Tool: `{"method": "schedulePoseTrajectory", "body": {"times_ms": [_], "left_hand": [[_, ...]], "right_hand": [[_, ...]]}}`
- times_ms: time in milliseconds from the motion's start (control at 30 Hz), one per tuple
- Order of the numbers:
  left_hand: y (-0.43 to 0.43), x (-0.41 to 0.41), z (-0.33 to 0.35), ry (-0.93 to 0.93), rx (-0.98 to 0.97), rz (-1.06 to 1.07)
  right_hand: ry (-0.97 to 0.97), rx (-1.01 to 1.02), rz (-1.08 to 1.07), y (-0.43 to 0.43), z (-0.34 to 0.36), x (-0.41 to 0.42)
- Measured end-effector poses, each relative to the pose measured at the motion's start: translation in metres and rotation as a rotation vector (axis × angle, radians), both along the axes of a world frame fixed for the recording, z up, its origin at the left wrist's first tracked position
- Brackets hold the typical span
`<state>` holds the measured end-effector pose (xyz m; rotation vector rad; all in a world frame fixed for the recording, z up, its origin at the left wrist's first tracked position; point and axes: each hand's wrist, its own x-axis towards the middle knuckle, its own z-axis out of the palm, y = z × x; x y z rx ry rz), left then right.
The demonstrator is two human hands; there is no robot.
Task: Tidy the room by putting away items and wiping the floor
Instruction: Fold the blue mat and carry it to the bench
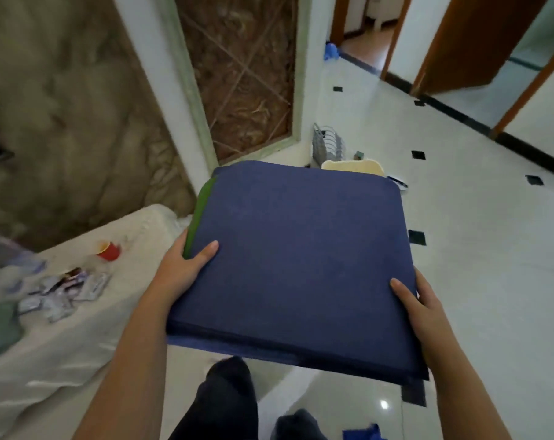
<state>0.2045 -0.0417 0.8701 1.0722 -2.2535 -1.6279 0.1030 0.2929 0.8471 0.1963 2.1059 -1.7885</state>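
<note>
Flat, square, matte navy foam mats (pixel 301 255), green one beneath, in both hands' gripping fingers (pixel 210 249).

Bare forearms, dark trousers (pixel 224 404), dark socks (pixel 229 369).

Brown marble wall panel (pixel 243 74) stood behind; wooden door (pixel 469 42) hung open; wire rack (pixel 328 144) leaned against wall.

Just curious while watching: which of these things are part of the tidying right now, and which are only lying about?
In use: blue mat, left hand, right hand.

Lying about: red cup, wrappers, wire rack, cream tub, blue cloth.
</note>
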Motion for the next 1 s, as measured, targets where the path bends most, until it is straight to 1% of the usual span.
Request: {"method": "schedulePoseTrajectory", "body": {"times_ms": [67,167,333,433,567,667,733,833,1000], "left_hand": [[-0.022,0.037,0.008,0.014,-0.011,0.118],[-0.054,0.093,0.016,0.026,0.039,0.295],[-0.11,0.21,0.012,0.063,0.052,0.586],[-0.146,0.3,0.009,0.05,0.07,0.762],[-0.191,0.437,-0.004,0.042,0.102,1.038],[-0.218,0.52,-0.014,0.074,0.119,1.208],[-0.234,0.56,-0.018,0.075,0.128,1.291],[-0.257,0.606,-0.028,0.067,0.137,1.367],[-0.321,0.65,-0.05,0.075,0.148,1.452]], "right_hand": [[0.026,-0.012,0.12,-0.037,0.009,0.0],[0.051,-0.011,0.283,-0.097,0.02,0.008],[0.05,0.006,0.547,-0.219,0.027,0.05],[0.037,0.033,0.741,-0.308,0.023,0.105],[-0.017,0.049,0.951,-0.429,0.01,0.207],[-0.039,0.072,1.099,-0.505,-0.002,0.283],[-0.056,0.076,1.184,-0.548,-0.007,0.323],[-0.059,0.105,1.247,-0.599,-0.013,0.366],[-0.023,0.159,1.329,-0.694,-0.028,0.411]]}}
